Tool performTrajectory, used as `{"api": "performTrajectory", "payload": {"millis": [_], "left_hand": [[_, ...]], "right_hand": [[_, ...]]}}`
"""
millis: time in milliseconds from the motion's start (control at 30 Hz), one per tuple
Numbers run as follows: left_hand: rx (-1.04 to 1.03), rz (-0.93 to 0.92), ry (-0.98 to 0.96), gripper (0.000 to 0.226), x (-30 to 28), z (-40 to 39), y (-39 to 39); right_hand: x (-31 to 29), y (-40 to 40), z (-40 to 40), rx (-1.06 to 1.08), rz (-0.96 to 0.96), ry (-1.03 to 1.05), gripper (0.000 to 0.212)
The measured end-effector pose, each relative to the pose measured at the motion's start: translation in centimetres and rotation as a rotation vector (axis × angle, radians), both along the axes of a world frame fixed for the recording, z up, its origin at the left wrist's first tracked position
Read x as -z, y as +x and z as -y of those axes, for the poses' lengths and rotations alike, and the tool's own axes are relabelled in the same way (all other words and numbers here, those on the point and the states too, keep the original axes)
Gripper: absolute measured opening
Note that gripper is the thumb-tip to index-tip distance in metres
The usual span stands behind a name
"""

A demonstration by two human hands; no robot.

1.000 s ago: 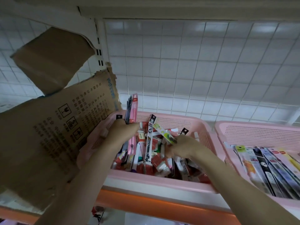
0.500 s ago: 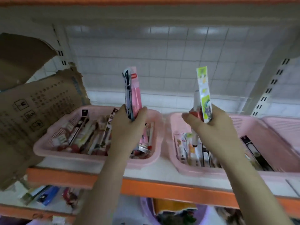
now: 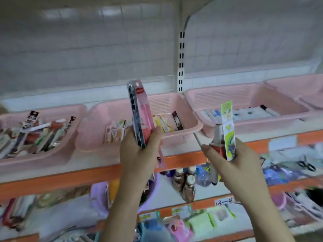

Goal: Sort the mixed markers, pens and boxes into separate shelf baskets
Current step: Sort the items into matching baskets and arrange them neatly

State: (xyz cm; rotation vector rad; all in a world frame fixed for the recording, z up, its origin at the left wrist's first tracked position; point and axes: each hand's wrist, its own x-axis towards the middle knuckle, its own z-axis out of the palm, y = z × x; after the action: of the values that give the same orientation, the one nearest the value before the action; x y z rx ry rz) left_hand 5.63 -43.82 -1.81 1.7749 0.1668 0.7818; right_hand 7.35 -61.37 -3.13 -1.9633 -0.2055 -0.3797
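Observation:
My left hand grips two upright pen packs, a pink one and a dark one, in front of the middle pink basket. In my right hand I hold a green-and-yellow pack and a red-and-white marker, below the front of the right pink basket. That basket contains white and blue markers. The left pink basket is full of mixed packs. Several packs lie in the middle basket.
The baskets stand on a white shelf with an orange front edge. A slotted upright post rises behind them. Lower shelves carry small bottles, scissors, a purple tub and hanging packs. More pink baskets sit far right.
The view has swung right along the shelf, away from the cardboard box. Both hands have lifted their packs out of the left basket and carried them rightward, past the middle basket.

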Motion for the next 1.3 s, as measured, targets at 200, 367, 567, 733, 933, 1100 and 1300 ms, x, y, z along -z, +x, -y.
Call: {"api": "performTrajectory", "payload": {"millis": [200,367,567,733,933,1100,1300], "left_hand": [[0.028,-0.010,-0.137,0.022,0.7,6.6,4.5],[0.018,0.010,-0.269,0.022,-0.3,13.6,10.3],[0.094,0.027,-0.172,0.021,-2.6,21.9,16.5],[0.136,-0.106,-0.089,0.032,-2.2,26.3,21.5],[0.058,-0.263,-0.119,0.027,-1.3,30.2,26.1],[-0.032,-0.075,-0.155,0.015,-2.8,37.5,27.0],[0.040,-0.114,-0.149,0.014,-2.7,48.9,32.5]], "right_hand": [[0.2,4.1,6.6,0.005,0.011,-0.050,0.031],[-2.3,10.1,13.8,-0.028,-0.036,-0.150,0.037],[-4.6,15.9,24.2,0.137,0.008,-0.161,0.043],[-4.7,19.7,29.6,0.145,0.029,-0.175,0.041],[-4.4,25.4,34.4,0.059,0.043,-0.179,0.034],[-4.4,30.9,40.5,-0.045,0.000,-0.184,0.039],[-4.0,37.1,50.6,-0.087,-0.032,-0.141,0.038]]}}
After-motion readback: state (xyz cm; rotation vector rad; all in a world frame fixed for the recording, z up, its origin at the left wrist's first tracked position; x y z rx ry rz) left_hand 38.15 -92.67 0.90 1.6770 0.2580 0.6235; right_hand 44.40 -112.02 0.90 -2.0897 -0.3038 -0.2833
